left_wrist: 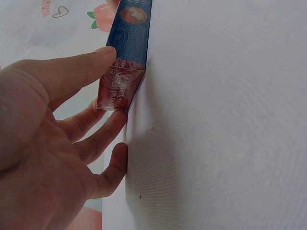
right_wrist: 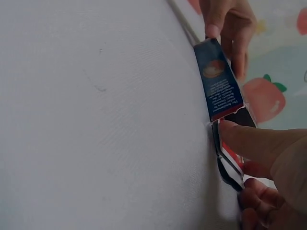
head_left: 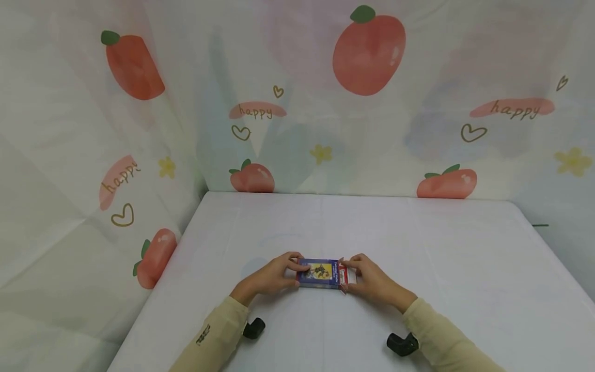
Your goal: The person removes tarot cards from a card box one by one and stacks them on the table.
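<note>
A blue tarot card box with a yellow picture on its front lies at the middle of the white table. My left hand grips its left end, the thumb on top. In the left wrist view that end of the box is closed, a red panel with white lettering. At the right end, my right hand pinches the opened red-and-white flap. The right wrist view shows the box with a dark gap at its mouth, my right thumb pressed beside it.
The white table stretches round both hands. Behind and to the left hangs a pale cloth printed with red fruit, hearts and "happy". A black angular piece shows by the left sleeve, another black piece by the right.
</note>
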{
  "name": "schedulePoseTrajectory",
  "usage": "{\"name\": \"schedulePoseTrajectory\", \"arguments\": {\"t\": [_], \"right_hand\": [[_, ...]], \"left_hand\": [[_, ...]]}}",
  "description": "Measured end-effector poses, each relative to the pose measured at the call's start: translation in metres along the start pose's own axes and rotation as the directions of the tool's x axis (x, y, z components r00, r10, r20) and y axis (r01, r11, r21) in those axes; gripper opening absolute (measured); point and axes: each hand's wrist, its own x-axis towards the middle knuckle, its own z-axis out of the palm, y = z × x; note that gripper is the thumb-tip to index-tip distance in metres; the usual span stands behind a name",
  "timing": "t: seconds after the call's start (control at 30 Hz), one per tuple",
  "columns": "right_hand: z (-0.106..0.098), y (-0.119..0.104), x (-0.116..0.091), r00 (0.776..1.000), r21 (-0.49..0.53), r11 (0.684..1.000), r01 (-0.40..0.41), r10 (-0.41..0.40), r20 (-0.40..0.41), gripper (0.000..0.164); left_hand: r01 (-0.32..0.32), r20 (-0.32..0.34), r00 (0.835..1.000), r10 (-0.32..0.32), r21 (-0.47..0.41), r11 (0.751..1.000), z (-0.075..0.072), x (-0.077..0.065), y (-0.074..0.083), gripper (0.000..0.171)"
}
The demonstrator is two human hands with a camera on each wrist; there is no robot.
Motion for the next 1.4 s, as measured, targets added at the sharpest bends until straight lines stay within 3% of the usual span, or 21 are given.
{"name": "schedulePoseTrajectory", "arguments": {"t": [0.17,0.63,1.4], "right_hand": [[-0.004,-0.001,-0.002,1.0,-0.031,1.0,-0.002,0.003,0.02,0.064],[-0.005,-0.003,-0.004,1.0,-0.111,0.993,-0.028,0.029,0.008,0.061],[-0.017,-0.004,-0.012,0.998,-0.127,0.991,-0.043,0.047,0.032,0.063]], "left_hand": [[-0.022,0.001,1.0,0.022,0.01,1.0,0.0,0.003,0.001,0.047],[-0.002,0.01,1.0,0.002,-0.006,1.0,0.001,0.003,0.005,0.047],[-0.003,-0.01,1.0,0.003,-0.009,1.0,0.002,-0.001,0.002,0.047]]}}
